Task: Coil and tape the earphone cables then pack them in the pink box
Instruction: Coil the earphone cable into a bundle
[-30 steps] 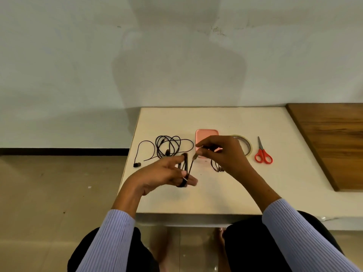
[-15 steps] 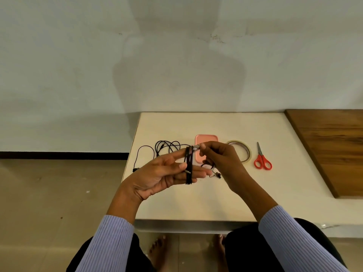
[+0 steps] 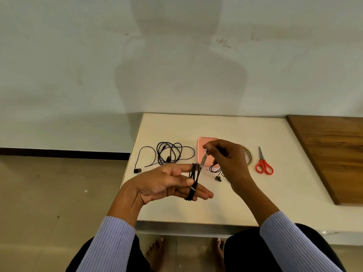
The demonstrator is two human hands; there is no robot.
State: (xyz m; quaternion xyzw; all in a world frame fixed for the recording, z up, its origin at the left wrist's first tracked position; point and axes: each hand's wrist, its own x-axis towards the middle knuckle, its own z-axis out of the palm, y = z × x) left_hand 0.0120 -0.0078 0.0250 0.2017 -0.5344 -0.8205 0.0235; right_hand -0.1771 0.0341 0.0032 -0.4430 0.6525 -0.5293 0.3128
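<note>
Surface: cream-white bench (image 3: pixel 176 130), lower centre of frame, pushed against a pale grey wall (image 3: pixel 78 65) that carries the person's shadow. Brown wooden top (image 3: pixel 334 154) adjoins the bench at the right edge. Tan tiled floor (image 3: pixel 59 193) at lower left, dark skirting strip along the wall base.

Count: earphone cables, 2. Pink box, 1. Tape roll, 1. Scissors, 1. Hands, 2.

Cable 1, the coiled cable (image 3: pixel 193 181): thin, black, wound in several turns round the outstretched, spread fingers (image 3: pixel 202 193) of the left hand (image 3: pixel 163 183), held above the bench at frame centre. Thumb tip lies beside the turns. Its free end runs up to the right hand (image 3: pixel 229 161), whose thumb and forefinger pinch the silver plug (image 3: pixel 203 159); a slack black stretch with small dark earbuds hangs below that hand, just over the bench.

Cable 2, the loose cable (image 3: pixel 170 154): black, lying in untidy loops on the bench left of centre, one earbud trailing to the left near the bench edge.

Pink box (image 3: pixel 202 146): flat, rounded corners, on the bench behind the right hand, partly hidden by it.

Tape roll (image 3: pixel 249 157): just right of the right hand, mostly hidden.

Red-handled scissors (image 3: pixel 263 163): right of the roll, blades pointing toward the wall.
</note>
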